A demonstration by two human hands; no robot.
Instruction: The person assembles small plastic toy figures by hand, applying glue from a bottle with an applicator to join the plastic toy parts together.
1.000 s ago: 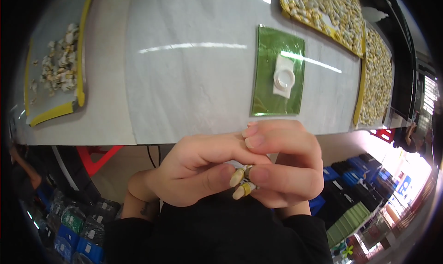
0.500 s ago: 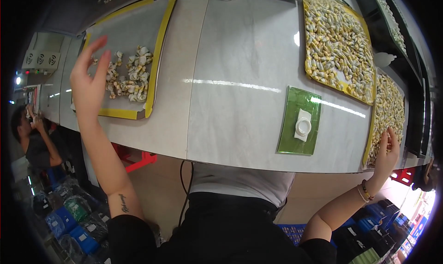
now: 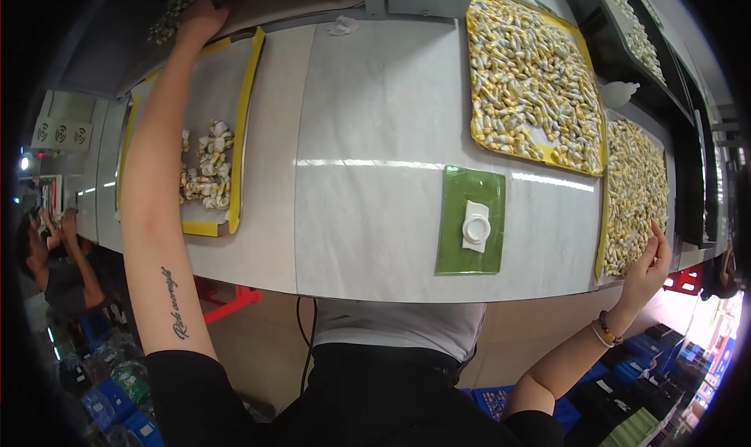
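Observation:
My left hand (image 3: pixel 203 18) reaches far forward over the back of the left tray, to a heap of small pale pieces (image 3: pixel 176 18) in a dark recess. Its fingers are bent down and partly hidden, so I cannot see whether it grips any. Beneath that forearm lies the yellow-edged left tray (image 3: pixel 249 126), holding a loose cluster of white-and-tan pieces (image 3: pixel 213 161). At the right, my right hand (image 3: pixel 648 265) hovers by the near corner of a tray of small white-and-yellow pieces (image 3: pixel 637 189). Its fingers are loosely stretched, with nothing visible in them.
A green mat (image 3: pixel 452 240) bears a white pad with a small round white dish (image 3: pixel 476 229). Behind it is another full yellow-edged tray (image 3: pixel 598 154). Dark shelving (image 3: pixel 688 146) runs along the right. A crumpled white scrap (image 3: pixel 343 26) sits at the back; another person (image 3: pixel 59 263) works far left.
My left hand has moved forward from above the left tray to the heap behind it. My right hand stays by the right tray, its fingers slightly shifted. The whole view has tilted a little.

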